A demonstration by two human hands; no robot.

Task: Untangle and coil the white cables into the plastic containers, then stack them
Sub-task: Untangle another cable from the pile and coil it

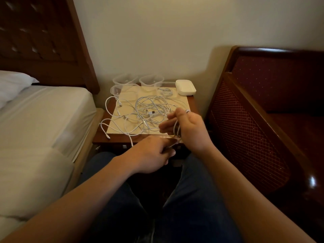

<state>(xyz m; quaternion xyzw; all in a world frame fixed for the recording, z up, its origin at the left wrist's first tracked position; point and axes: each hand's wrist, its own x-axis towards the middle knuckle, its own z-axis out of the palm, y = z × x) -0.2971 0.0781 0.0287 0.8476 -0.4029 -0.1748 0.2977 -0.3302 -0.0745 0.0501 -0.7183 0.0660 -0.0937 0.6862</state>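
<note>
White cables point(149, 111) lying in one loose tangle just beyond both hands, spread over a pale mat point(182, 102) on a small wooden table point(114, 140), with a few loops and plug ends hanging off toward the left, past the left hand. Early in the task, by the look of it: most of the heap not yet separated, nothing stacked. Right hand point(189, 130) raised at the near right corner of the heap, fingers curled, with some turns of cable wound around them, so apparently a first coil in progress. Left hand point(154, 153) lower and nearer, just beside the right one, fingertips pinching what seems the same strand at the table's front edge; partly hidden, so not fully sure. Farther away, behind the tangle, three clear containers point(151, 80) standing open near the wall; one small coil perhaps already in a fourth, at the right, hard to tell through the plastic. Beside them, beyond the right hand, a white box point(185, 87). Left to do: pull the remaining cables apart, coil each, fill the containers, stack them. Cables thin, soft, many crossings, several connectors visible.
</note>
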